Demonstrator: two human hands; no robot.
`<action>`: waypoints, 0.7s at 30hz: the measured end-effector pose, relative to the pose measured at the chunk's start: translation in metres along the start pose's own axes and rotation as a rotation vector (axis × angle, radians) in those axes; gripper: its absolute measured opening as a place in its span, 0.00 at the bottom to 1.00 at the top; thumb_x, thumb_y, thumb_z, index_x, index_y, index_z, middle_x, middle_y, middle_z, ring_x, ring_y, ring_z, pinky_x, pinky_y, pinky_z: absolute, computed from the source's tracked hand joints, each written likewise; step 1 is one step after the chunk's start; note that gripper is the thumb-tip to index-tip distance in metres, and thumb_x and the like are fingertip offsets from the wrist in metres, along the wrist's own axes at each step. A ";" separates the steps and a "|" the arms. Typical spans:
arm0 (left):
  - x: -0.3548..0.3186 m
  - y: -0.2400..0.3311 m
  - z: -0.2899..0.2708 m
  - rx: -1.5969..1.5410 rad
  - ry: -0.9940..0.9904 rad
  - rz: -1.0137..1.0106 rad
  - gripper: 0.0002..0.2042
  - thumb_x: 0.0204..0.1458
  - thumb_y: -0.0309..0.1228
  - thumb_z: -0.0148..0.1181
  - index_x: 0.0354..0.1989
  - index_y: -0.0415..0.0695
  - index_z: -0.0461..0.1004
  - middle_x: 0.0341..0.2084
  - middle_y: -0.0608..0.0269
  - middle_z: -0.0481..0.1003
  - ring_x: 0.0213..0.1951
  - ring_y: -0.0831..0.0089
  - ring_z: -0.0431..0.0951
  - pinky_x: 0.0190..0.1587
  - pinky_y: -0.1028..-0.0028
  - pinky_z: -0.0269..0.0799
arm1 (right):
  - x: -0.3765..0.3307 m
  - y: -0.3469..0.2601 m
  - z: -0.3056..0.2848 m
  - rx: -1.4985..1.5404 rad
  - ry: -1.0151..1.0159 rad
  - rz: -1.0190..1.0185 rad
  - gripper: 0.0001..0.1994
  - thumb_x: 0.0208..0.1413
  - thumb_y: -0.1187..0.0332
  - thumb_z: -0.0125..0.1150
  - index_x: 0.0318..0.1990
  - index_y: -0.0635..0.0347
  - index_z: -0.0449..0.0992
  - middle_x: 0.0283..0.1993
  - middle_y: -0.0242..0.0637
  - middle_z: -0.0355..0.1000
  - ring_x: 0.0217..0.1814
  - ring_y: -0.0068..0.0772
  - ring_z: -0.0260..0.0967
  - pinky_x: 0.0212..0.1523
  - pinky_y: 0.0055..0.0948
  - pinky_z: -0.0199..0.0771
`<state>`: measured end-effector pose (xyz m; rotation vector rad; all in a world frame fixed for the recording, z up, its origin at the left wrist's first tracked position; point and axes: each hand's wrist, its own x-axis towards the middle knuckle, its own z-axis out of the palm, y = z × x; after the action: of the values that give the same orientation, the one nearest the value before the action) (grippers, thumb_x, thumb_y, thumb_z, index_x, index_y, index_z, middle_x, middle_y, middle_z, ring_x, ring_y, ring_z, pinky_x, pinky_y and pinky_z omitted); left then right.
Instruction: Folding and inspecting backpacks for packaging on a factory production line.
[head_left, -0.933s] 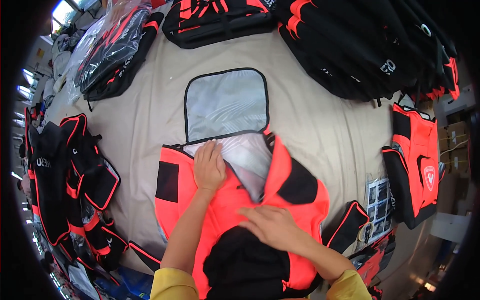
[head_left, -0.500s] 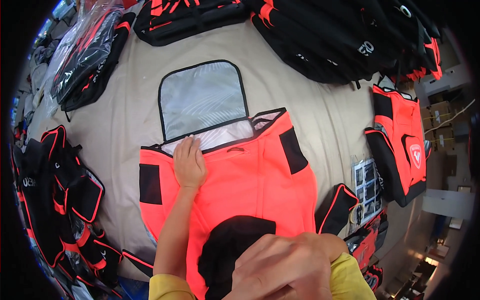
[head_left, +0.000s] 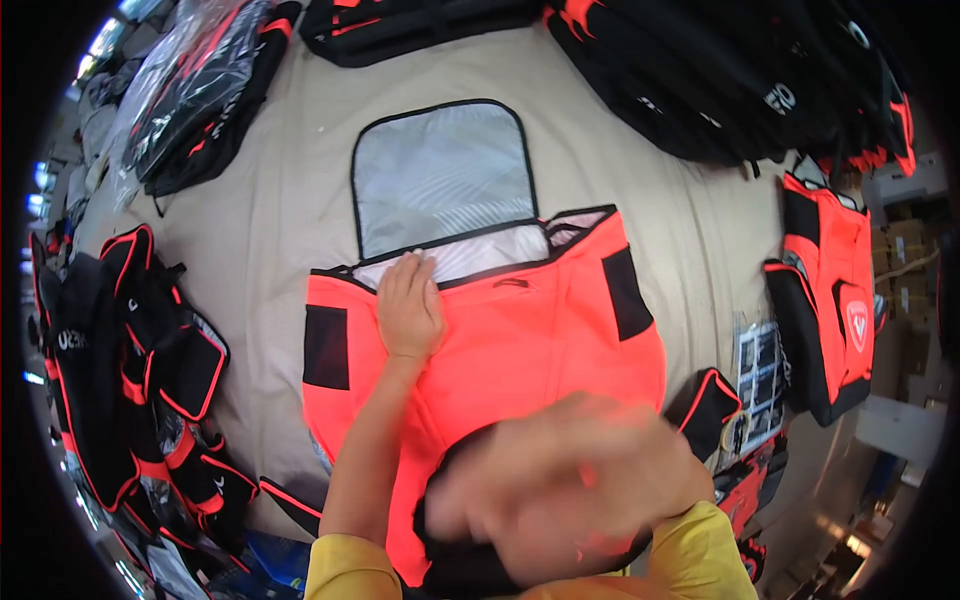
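- Beige cloth is covering the wide table [head_left: 290,200], and black and orange bags are lying all around its edges.
- Head view: an orange bag [head_left: 520,340] with black side patches is lying flat in the middle of the table, its open end facing away from the person.
- Its silver-lined flap [head_left: 440,170], edged in black, is lying open on the cloth beyond the bag's mouth.
- Pale lining is showing inside that mouth, just beyond the fingertips.
- The left hand [head_left: 408,312] is pressing flat on the orange fabric at the rim of the opening, fingers together and stretched forward, gripping nothing.
- The right hand [head_left: 560,480] is passing close under the camera as a blur over the near end of the bag; I cannot tell whether it is spread or closed, or whether it is touching the bag.
- Yellow sleeves are showing at both wrists along the lower edge.
- To the right, another orange and black bag [head_left: 830,300] is lying well apart from the central one.
- A heap of black bags [head_left: 120,370] with orange piping is sitting on the left.
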<state>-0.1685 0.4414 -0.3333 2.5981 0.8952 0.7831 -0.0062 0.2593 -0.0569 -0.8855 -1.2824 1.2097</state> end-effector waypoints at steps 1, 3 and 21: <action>-0.004 -0.004 -0.004 0.004 0.025 -0.005 0.15 0.63 0.29 0.55 0.55 0.39 0.79 0.58 0.48 0.78 0.63 0.48 0.75 0.68 0.51 0.66 | 0.013 0.019 0.000 -0.255 0.181 -0.015 0.12 0.66 0.78 0.60 0.54 0.66 0.81 0.48 0.49 0.80 0.47 0.44 0.82 0.45 0.38 0.82; -0.009 -0.011 -0.004 0.026 0.042 -0.020 0.15 0.63 0.29 0.55 0.55 0.38 0.79 0.58 0.47 0.78 0.63 0.48 0.75 0.68 0.51 0.66 | 0.032 0.087 -0.017 -0.577 0.362 -0.025 0.12 0.68 0.78 0.56 0.56 0.68 0.80 0.50 0.51 0.80 0.51 0.49 0.81 0.49 0.39 0.80; -0.003 -0.001 -0.015 -0.109 0.204 -0.043 0.08 0.59 0.32 0.64 0.39 0.40 0.84 0.50 0.53 0.80 0.57 0.53 0.77 0.61 0.54 0.71 | 0.127 0.253 -0.089 -1.406 -0.125 0.994 0.30 0.49 0.43 0.80 0.45 0.63 0.86 0.50 0.56 0.83 0.55 0.56 0.82 0.51 0.49 0.84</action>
<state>-0.1801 0.4413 -0.3225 2.4290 0.9317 1.0687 0.0270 0.4446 -0.2864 -2.7176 -1.8326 0.8865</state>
